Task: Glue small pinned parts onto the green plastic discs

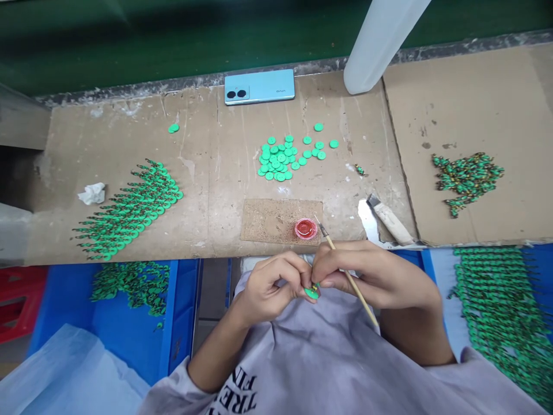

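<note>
A worker bends over a cardboard-covered bench, both hands drawn close together just off its near edge, in front of a pale shirt. The left hand (274,285) pinches a green disc (311,294) between closed fingertips; the right hand (356,270) meets it there, its thumb and forefinger nearly shut at a small green-and-gold piece (315,286) on the disc, while a slim brush (352,281) lies gripped in the same hand, tip angled toward a cup of red liquid (306,229). Whether the right fingertips press the piece or merely steady it cannot be told. The step in hand appears to be seating the piece on the disc; the next move seems to call for a steady left pinch, a light right touch and a brush tip kept clear of the work. Beyond the cup lie loose green discs (276,158), partly overlapping. To the worker's left, discs with pieces on them stand in slanting rows (132,210); to the right sits a heap of small pieces (469,177), with a blade tool (391,220) nearer the right forearm.
</note>
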Motion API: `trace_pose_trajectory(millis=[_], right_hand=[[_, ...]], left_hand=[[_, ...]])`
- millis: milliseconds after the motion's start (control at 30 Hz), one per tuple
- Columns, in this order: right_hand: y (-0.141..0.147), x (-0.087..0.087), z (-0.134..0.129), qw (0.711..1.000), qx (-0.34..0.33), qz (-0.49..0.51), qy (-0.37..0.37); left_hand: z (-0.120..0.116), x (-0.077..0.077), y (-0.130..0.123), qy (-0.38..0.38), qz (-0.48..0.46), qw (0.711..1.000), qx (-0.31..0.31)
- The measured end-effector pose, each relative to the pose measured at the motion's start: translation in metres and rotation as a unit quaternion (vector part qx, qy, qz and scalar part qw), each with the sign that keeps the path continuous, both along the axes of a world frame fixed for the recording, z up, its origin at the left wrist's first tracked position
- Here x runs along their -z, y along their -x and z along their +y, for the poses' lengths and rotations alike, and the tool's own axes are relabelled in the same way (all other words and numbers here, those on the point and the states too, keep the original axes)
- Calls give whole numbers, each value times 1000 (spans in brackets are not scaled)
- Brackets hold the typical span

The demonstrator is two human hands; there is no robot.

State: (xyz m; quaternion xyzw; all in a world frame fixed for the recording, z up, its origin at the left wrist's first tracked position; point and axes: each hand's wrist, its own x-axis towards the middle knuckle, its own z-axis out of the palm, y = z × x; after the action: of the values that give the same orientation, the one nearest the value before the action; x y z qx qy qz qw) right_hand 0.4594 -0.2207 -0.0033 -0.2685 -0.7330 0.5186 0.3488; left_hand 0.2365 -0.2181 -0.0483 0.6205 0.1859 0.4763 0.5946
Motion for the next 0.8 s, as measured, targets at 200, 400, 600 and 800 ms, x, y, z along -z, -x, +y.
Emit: trace_pose_trajectory(millis=[200,400,600,800], right_hand=[[2,9,-1,998,12,54,7],[4,4,4,998,-3,65,-18],[6,-3,4,999,-4,30,-11],[7,0,1,999,15,40,-4]], left_hand=[[-1,-1,-3,48,-46,998,1],[-4,1,-4,89,-100,990,32],[-3,2,-1,70,-82,994,32],[-2,3,1,41,-56,998,11]])
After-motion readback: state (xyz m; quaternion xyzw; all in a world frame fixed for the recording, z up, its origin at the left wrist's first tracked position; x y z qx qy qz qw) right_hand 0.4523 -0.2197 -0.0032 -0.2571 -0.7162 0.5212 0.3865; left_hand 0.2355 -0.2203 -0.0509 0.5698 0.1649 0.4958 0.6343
